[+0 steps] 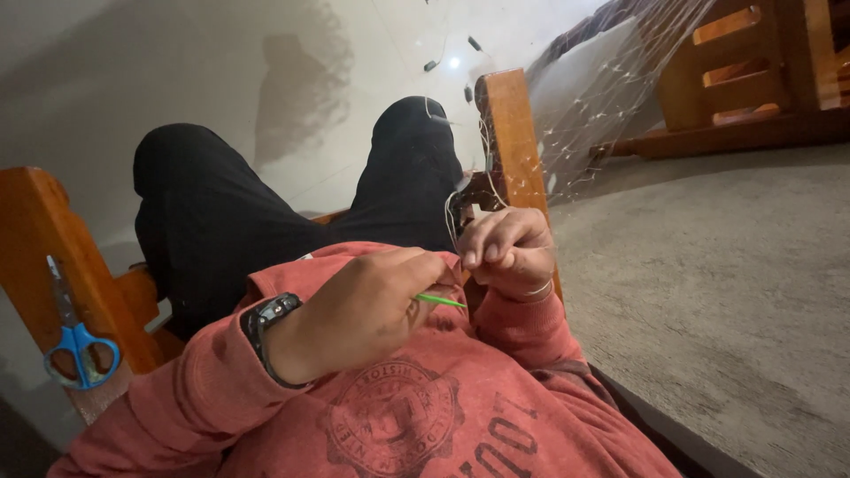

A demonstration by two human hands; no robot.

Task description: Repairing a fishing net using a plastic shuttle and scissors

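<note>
My left hand [363, 310], with a black watch on its wrist, pinches a thin green needle [440, 301] over my chest. Its tip points right, toward my right hand [509, 250]. My right hand's fingers are closed on thin pale twine [453, 221] of a fishing net. The fine net [602, 88] stretches from my right hand up past the wooden chair arm [512, 133] to the upper right. Both hands nearly touch above my red sweatshirt.
Blue-handled scissors [78, 341] lie on the left wooden chair arm [53, 248]. My legs in black trousers [221, 212] stretch forward. A grey carpet [726, 283] lies to the right, with wooden furniture [753, 80] at the upper right.
</note>
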